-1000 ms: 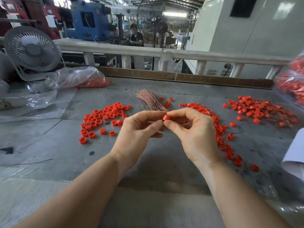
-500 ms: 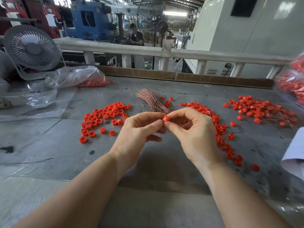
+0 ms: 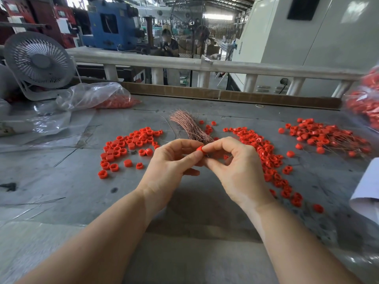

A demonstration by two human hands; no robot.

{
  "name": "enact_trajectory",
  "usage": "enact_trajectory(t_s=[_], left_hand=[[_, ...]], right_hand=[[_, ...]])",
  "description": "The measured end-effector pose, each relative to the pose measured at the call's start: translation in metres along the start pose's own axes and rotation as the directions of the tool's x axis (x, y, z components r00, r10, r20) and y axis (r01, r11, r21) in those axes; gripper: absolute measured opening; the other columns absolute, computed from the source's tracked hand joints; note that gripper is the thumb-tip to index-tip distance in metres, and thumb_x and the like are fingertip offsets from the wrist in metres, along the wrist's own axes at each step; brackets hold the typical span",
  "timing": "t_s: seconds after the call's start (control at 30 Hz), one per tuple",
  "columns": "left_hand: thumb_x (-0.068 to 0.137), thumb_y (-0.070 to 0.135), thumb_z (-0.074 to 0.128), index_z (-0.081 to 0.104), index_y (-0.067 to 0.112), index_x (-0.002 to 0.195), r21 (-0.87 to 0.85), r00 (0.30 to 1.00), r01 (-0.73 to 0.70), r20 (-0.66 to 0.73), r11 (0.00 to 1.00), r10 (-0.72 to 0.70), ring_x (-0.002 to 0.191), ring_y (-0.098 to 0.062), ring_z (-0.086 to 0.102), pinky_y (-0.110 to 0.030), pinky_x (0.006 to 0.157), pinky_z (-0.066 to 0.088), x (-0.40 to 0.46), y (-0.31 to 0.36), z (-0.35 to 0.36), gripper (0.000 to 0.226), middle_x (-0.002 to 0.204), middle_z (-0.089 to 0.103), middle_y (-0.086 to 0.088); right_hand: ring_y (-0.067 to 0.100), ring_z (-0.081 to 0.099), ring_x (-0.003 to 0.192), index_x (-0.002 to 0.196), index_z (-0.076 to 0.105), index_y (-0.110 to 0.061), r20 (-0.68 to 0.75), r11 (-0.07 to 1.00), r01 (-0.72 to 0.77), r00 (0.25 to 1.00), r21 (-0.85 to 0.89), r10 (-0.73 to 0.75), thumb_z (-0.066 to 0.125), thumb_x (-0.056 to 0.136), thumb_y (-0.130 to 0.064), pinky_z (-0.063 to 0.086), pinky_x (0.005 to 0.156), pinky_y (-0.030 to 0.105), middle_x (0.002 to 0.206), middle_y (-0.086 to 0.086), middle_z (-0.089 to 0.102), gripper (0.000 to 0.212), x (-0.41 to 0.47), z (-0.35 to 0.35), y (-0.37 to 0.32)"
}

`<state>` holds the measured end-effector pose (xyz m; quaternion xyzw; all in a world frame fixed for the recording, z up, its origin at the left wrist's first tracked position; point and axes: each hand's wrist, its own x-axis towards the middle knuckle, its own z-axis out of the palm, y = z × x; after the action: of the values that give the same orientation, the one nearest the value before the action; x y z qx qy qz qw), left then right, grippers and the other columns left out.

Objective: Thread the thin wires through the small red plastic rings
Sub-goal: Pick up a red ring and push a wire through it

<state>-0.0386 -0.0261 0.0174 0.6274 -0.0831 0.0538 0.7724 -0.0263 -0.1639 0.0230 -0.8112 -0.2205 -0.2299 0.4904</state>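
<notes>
A small red ring (image 3: pixel 199 149) sits pinched between the fingertips of the left hand (image 3: pixel 168 167) and right hand (image 3: pixel 235 169), held above the table (image 3: pixel 61 181), just before the wire bundle (image 3: pixel 190 128).

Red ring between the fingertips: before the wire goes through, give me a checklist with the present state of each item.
1. Red ring held above the table, pinched where both hands' fingertips meet: ok.
2. Left hand grip on the ring: ok.
3. Right hand grip on the ring: ok.
4. A single wire already picked and lined up with the ring's hole: cannot tell, too thin to see.
5. Wire bundle lying within easy reach behind the hands: ok.
6. Loose rings at hand on the table for the next one: ok.
</notes>
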Motion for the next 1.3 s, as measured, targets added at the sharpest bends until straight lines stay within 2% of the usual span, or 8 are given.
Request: enact_trajectory(t_s=[0.13,0.33,0.5,0.63,0.73,1.03,1.2,1.3], left_hand=[[0.073,0.014,0.064,0.068,0.013,0.091,-0.011,0.999,-0.024,-0.03,1.0,0.024,0.071,-0.012,0.065,-0.021,0.061,0.054,0.0002,0.0012,0.0003,0.019,0.079,0.071,-0.002],[0.073,0.007,0.065,0.068,0.013,0.089,-0.037,0.997,-0.062,-0.05,0.997,0.06,0.072,-0.01,0.066,-0.019,0.066,0.054,0.0017,0.0012,0.0004,0.018,0.077,0.071,0.0],[0.076,-0.004,0.065,0.07,0.016,0.093,0.078,0.991,-0.114,-0.054,0.99,0.118,0.069,-0.009,0.062,-0.017,0.069,0.052,0.002,0.001,0.0,0.026,0.077,0.071,0.002],[0.078,-0.007,0.064,0.067,0.014,0.09,0.152,0.981,-0.161,-0.079,0.975,0.174,0.065,-0.003,0.061,-0.015,0.062,0.05,0.001,0.0014,0.0025,0.025,0.071,0.07,0.008],[0.076,-0.005,0.067,0.067,0.015,0.084,0.21,0.975,-0.172,-0.101,0.963,0.197,0.062,0.0,0.06,-0.014,0.059,0.05,0.0004,0.0017,0.0044,0.022,0.069,0.07,0.01],[0.076,-0.003,0.068,0.072,0.016,0.091,0.255,0.971,-0.194,-0.086,0.947,0.222,0.069,-0.005,0.06,-0.013,0.062,0.048,-0.003,0.0045,0.0042,0.025,0.077,0.073,0.004],[0.076,-0.003,0.068,0.072,0.017,0.092,0.278,0.966,-0.214,-0.079,0.936,0.245,0.068,0.0,0.061,-0.011,0.065,0.046,-0.0035,0.0054,0.0047,0.026,0.08,0.072,0.003],[0.074,-0.003,0.069,0.072,0.018,0.088,0.262,0.966,-0.221,-0.078,0.94,0.248,0.073,-0.002,0.065,-0.012,0.069,0.048,-0.0036,0.0053,0.0049,0.026,0.08,0.073,0.004]], right_hand=[[0.001,0.063,0.077,0.081,0.066,-0.031,0.018,0.998,-0.041,0.999,0.044,0.04,0.072,0.077,-0.003,0.049,0.074,0.012,0.082,-0.012,0.068,0.029,0.0002,0.0002,-0.0018],[-0.002,0.065,0.081,0.088,0.072,-0.021,0.062,0.989,-0.097,0.994,0.108,0.091,0.068,0.081,-0.003,0.047,0.074,0.009,0.084,-0.013,0.07,0.02,0.0006,-0.0007,-0.0034],[-0.005,0.062,0.073,0.08,0.07,-0.027,0.067,0.987,-0.096,0.994,0.126,0.088,0.069,0.08,-0.002,0.043,0.067,0.005,0.076,-0.017,0.068,0.025,0.0001,-0.0019,-0.0047],[-0.005,0.058,0.063,0.072,0.067,-0.027,-0.002,0.978,-0.106,0.994,0.181,0.108,0.069,0.078,0.0,0.041,0.064,0.005,0.066,-0.015,0.065,0.028,0.0018,-0.003,-0.0035],[-0.006,0.056,0.059,0.074,0.067,-0.024,-0.024,0.963,-0.128,0.99,0.239,0.137,0.067,0.08,0.001,0.04,0.058,0.006,0.068,-0.012,0.065,0.025,0.0034,-0.0042,-0.0022],[-0.007,0.055,0.058,0.088,0.07,-0.021,0.039,0.944,-0.126,0.992,0.304,0.119,0.066,0.082,0.0,0.04,0.058,0.006,0.067,-0.016,0.064,0.022,0.0033,-0.0017,-0.0039],[-0.004,0.061,0.067,0.085,0.07,-0.026,0.054,0.926,-0.162,0.987,0.342,0.152,0.069,0.079,-0.005,0.042,0.061,0.009,0.075,-0.009,0.07,0.022,0.0027,-0.0019,-0.0037],[-0.004,0.063,0.064,0.084,0.07,-0.024,0.059,0.911,-0.172,0.985,0.374,0.162,0.069,0.079,-0.003,0.042,0.058,0.008,0.073,-0.009,0.071,0.022,0.0033,-0.0019,-0.0028]])
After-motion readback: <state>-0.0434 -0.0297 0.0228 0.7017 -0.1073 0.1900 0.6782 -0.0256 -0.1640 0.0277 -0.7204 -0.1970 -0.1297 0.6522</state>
